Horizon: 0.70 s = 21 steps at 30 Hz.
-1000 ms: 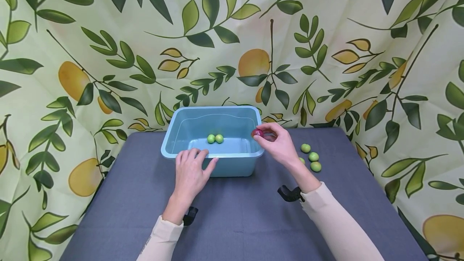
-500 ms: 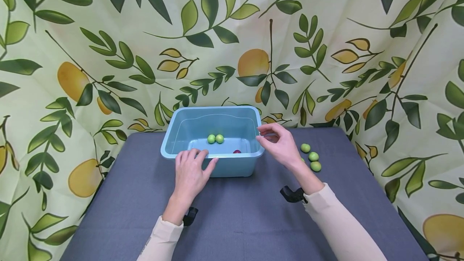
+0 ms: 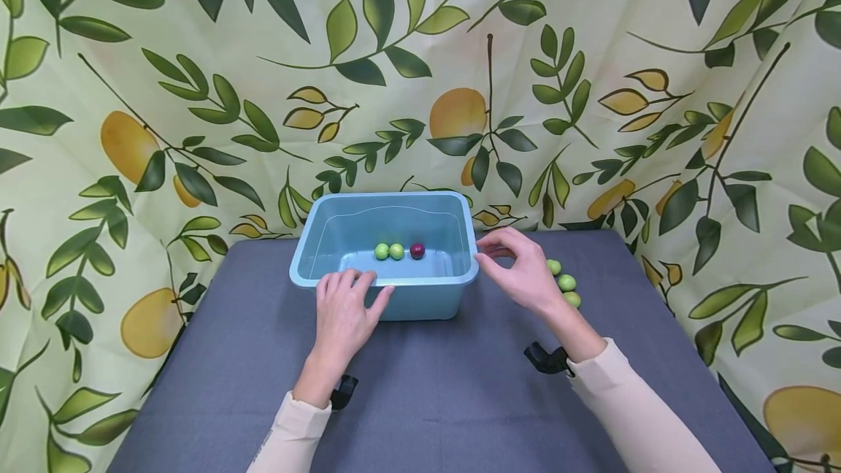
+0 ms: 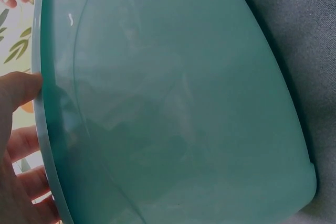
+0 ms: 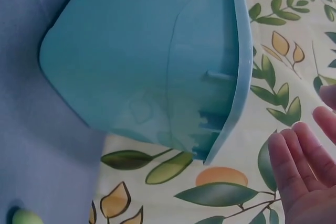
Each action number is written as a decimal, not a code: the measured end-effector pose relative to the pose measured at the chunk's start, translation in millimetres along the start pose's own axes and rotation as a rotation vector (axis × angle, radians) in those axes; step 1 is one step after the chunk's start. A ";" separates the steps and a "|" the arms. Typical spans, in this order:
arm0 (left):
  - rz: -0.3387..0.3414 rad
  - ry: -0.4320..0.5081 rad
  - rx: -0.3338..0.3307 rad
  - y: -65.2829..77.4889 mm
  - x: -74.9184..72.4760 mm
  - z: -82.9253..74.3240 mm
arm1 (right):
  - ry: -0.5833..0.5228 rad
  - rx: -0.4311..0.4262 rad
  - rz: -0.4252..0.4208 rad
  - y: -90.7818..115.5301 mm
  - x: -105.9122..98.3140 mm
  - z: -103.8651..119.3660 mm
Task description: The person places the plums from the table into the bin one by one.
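Note:
A light-blue plastic basin (image 3: 434, 301) stands on the table. Inside lie a dark red, plum-like fruit (image 3: 417, 251) and two small round green fruits (image 3: 389, 251), side by side. My left hand (image 3: 344, 320) rests on the basin's front rim with relaxed fingers; in the left wrist view the thumb (image 4: 23, 88) touches the rim's edge. Just outside the right rim hovers my right hand (image 3: 522, 272), holding nothing, its fingers loosely bent. In the right wrist view its fingers (image 5: 294, 166) appear apart from the basin. Several green fruits (image 3: 566, 282) lie on the table beyond it, partly hidden.
A dark grey-blue cloth (image 3: 420, 400) covers the table. Behind it hangs a leaf-patterned curtain (image 3: 394, 115), close to the basin's back. Black wrist mounts (image 3: 547, 358) stick out from both wrists.
My right hand has let go of the red fruit, which dropped into the basin and rolled back beside the green ones. That hand then moved slightly right; the left stays still.

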<state>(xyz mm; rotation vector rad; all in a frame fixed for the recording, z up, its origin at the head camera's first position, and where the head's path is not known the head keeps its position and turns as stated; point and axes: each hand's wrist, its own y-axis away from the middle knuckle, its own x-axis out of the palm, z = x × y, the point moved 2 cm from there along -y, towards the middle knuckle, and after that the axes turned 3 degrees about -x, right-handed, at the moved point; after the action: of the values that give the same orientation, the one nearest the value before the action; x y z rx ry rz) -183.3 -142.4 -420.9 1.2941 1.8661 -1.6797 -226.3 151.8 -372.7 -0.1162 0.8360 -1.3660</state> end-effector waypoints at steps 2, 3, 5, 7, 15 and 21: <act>0.001 -0.001 -0.001 0.0 0.0 0.0 | 0.027 -0.005 0.002 1.7 -2.5 -0.3; 0.001 -0.001 -0.001 0.1 0.0 0.1 | 0.041 -0.007 0.004 2.5 -3.7 -0.6; 0.000 -0.001 0.000 0.2 -0.1 0.1 | 0.074 -0.010 0.007 4.1 -6.1 -0.8; -0.001 -0.001 0.001 0.5 -0.1 0.2 | 0.108 -0.018 0.013 5.4 -8.2 -1.3; -0.002 0.004 0.003 1.0 0.5 0.6 | 0.220 -0.046 0.035 12.3 -16.4 -7.9; 0.002 0.005 0.000 0.6 0.0 0.9 | 0.280 -0.045 0.059 17.2 -21.5 -14.9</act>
<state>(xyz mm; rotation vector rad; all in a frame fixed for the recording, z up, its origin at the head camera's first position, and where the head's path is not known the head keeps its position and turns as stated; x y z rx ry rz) -183.2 -143.2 -421.5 1.3011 1.8672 -1.6773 -220.5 180.9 -382.6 0.0660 1.0961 -1.3255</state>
